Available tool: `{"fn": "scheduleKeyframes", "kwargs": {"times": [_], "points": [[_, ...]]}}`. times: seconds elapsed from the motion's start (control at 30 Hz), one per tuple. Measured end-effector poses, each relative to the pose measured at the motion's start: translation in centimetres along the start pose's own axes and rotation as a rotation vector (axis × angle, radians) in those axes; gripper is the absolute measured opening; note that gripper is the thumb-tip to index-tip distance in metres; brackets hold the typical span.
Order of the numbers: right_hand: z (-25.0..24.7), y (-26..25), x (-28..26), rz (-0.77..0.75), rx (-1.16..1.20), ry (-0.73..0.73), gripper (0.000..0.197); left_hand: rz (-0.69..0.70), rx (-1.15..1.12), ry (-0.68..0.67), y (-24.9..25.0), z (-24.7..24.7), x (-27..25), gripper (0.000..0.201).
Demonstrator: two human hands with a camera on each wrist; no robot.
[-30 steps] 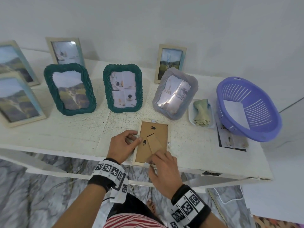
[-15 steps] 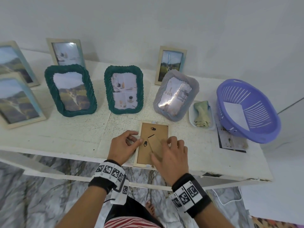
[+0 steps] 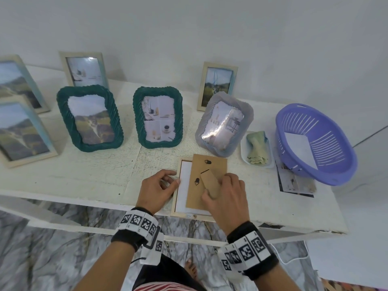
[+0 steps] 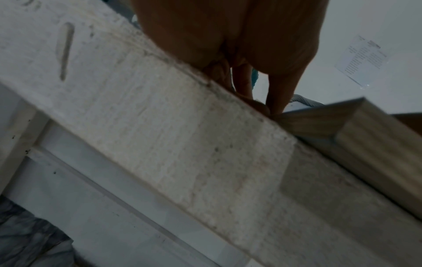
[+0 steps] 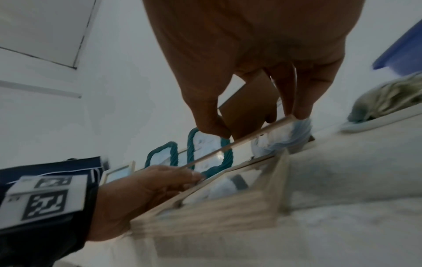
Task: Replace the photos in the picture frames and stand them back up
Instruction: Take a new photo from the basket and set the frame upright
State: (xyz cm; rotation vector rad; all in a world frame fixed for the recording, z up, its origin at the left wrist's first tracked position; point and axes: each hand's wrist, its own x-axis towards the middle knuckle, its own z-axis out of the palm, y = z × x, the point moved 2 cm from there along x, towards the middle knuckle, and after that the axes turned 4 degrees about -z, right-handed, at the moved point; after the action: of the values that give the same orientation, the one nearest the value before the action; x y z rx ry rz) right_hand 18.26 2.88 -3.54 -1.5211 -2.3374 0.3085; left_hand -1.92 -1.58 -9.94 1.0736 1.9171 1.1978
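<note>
Pale wooden picture frame — face-down at the white table's front edge, left hand pinching its left rail. Right hand grips the brown cardboard backing board by its stand flap, lifted clear. Risk: the frame overhangs slightly — a hard tug could tip it off.

The right hand covers the backing board's lower right. The two leftmost frames are cut by the edge. The left wrist view is blurred.
</note>
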Motion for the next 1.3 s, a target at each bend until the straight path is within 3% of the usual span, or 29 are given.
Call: {"fn": "scheduleKeyframes", "kwargs": {"times": [0.23, 0.47, 0.57, 0.63, 0.73, 0.8, 0.9, 1.03, 1.3], "points": [[-2.1, 6.6, -1.7, 0.152, 0.122, -0.063, 0.037, -0.007, -0.013, 0.006, -0.1, 0.0, 0.0, 0.019], [-1.1, 9.9, -2.6, 0.206, 0.011, -0.162, 0.043, -0.019, -0.014, 0.005, -0.1, 0.0, 0.0, 0.019], [-0.7, 9.3, -2.4, 0.204, -0.042, -0.182, 0.049, -0.013, -0.006, 0.008, 0.1, -0.1, -0.1, 0.019], [-0.9, 8.3, -1.8, 0.169, -0.066, -0.115, 0.05, 0.001, 0.007, 0.01, 0.2, -0.1, -0.1, 0.019], [-0.7, 5.4, -0.9, -0.025, -0.041, -0.042, 0.052, 0.008, 0.015, 0.018, 0.4, -0.1, -0.2, 0.019], [0.0, 3.4, -0.7, -0.124, -0.028, -0.118, 0.067, 0.003, 0.016, 0.022, 0.4, -0.1, -0.2, 0.019], [1.5, 1.5, -0.2, -0.136, -0.023, -0.341, 0.094, -0.002, 0.012, 0.02, 0.3, -0.1, -0.1, 0.019], [3.2, 0.4, 0.7, -0.164, -0.119, -0.448, 0.114, -0.001, 0.003, 0.008, 0.0, -0.1, -0.1, 0.019], [4.6, 0.2, 1.9, -0.187, -0.214, -0.515, 0.121, -0.002, 0.001, 0.006, 0.0, 0.0, 0.0, 0.019]]}}
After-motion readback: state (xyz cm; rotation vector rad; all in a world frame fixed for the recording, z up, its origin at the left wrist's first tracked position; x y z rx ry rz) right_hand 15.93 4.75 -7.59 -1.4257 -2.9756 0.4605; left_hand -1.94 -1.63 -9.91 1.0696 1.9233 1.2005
